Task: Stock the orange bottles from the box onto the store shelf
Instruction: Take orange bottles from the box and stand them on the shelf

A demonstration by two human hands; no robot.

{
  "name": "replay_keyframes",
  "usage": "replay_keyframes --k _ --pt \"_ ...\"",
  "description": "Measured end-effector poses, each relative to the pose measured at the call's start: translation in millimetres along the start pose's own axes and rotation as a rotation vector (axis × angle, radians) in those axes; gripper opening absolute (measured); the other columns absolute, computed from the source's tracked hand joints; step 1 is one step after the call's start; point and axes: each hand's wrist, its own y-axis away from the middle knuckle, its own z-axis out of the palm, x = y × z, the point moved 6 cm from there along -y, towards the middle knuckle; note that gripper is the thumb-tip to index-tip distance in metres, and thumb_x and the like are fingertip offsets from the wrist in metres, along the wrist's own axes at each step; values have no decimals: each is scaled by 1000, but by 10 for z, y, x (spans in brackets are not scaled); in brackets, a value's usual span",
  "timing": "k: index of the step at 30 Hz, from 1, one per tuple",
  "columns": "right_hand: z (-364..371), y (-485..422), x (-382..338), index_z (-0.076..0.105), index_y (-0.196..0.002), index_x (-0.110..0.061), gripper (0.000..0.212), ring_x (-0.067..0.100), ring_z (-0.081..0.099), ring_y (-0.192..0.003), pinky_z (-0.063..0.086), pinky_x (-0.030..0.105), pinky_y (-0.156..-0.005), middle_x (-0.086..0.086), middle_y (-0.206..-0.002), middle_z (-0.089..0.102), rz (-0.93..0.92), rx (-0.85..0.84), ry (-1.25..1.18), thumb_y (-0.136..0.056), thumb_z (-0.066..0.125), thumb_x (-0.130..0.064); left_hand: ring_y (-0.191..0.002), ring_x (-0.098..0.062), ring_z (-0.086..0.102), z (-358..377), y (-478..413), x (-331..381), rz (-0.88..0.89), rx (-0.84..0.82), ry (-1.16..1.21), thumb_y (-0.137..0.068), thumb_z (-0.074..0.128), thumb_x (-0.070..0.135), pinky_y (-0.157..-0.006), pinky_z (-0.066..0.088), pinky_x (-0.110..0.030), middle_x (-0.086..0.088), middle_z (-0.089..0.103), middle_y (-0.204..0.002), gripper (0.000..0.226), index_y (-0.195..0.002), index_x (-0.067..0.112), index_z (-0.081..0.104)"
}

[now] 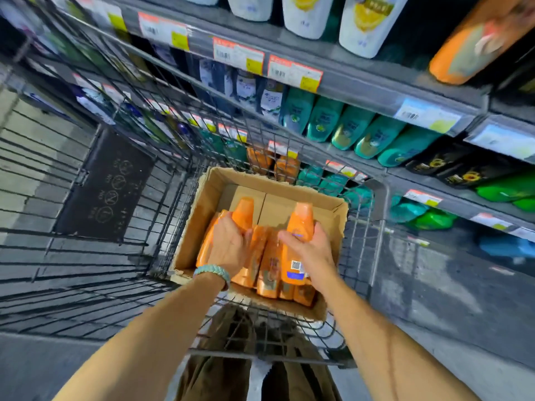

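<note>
Cardboard box [199, 215] sits open-topped in a wire cart [162, 175], its torn rim close against the mesh at 3 and 6 o'clock. Orange bottles [269, 273] lie packed in its near half; toward 12 o'clock bare cardboard floor shows. The left hand [230, 247], fingers curled, grips the left-side bottle [243, 211] at 9 o'clock. The right hand [311, 246] grips the right-side bottle [301, 218] at 3 o'clock, raised above the rest. The store shelf [362, 82] runs from 11 to 3 o'clock beyond the cart, edges lined with price tags, rows crowded with green and white bottles.
</note>
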Motion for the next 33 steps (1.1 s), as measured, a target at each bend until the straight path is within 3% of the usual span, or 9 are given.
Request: replay_keyframes --k 5,10,12,15,18,20,22,29,33 --pt "-199 432 -789 33 -135 -30 118 17 54 -106 45 34 -91 -2 -121 55 -163 11 184 -33 84 -61 -89 -40 52 -726 74 800 138 156 37 -91 49 31 -78 38 -40 -23 52 -98 47 -119 -6 45" --pt "-519 1088 -1573 25 -137 -30 122 19 53 -105 44 31 -88 3 -120 53 -320 -75 300 -34 86 -59 -88 -37 53 -1381 247 1649 297 253 126 -92 22 60 -79 46 -45 -20 53 -96 74 -112 -6 48" --pt "-697 1342 -1837 27 -135 -28 130 16 54 -105 43 26 -84 1 -122 52 -392 -90 304 -27 85 -70 -84 -37 54 -1604 309 2000 379 305 149 -93 23 58 -76 47 -45 -19 53 -92 72 -106 -7 50" --pt "-1102 1731 -2215 32 -138 -13 106 10 55 -108 39 15 -79 3 -130 50 -431 -52 240 -56 87 -51 -79 -25 49 -2086 479 2592 423 364 257 -87 36 44 -70 38 -31 -3 44 -85 42 -99 5 48" --pt "-1492 2063 -2566 34 -140 -12 98 11 58 -108 44 25 -87 -7 -123 54 -478 15 135 -61 83 -45 -80 -15 45 -2462 589 3059 454 378 312 -91 46 32 -66 33 -24 3 42 -86 21 -103 15 44" --pt "-1765 2279 -2834 47 -119 -18 88 12 62 -89 50 31 -83 -1 -101 63 -582 85 123 -46 77 -56 -81 -16 45 -2682 663 3370 535 430 289 -92 48 33 -69 34 -25 1 43 -89 22 -104 16 43" --pt "-1972 2465 -3065 50 -104 -23 72 16 62 -88 50 35 -85 7 -98 64 -654 121 114 -46 73 -58 -81 -13 45 -2883 755 3649 578 446 312 -92 50 30 -70 36 -25 3 43 -89 15 -98 19 41" --pt "-2450 3003 -3703 47 -102 -26 64 14 60 -92 47 30 -83 4 -98 58 -822 185 143 -58 66 -68 -86 -17 47 -3477 941 4537 668 558 441 -91 53 26 -78 39 -29 2 46 -92 18 -102 15 43" --pt "-2652 3201 -4057 62 -105 -22 34 17 69 -89 52 41 -90 3 -93 73 -899 205 29 -82 67 -47 -88 -17 46 -3723 917 4940 748 594 444 -92 50 27 -81 38 -29 -1 45 -96 23 -108 13 42"
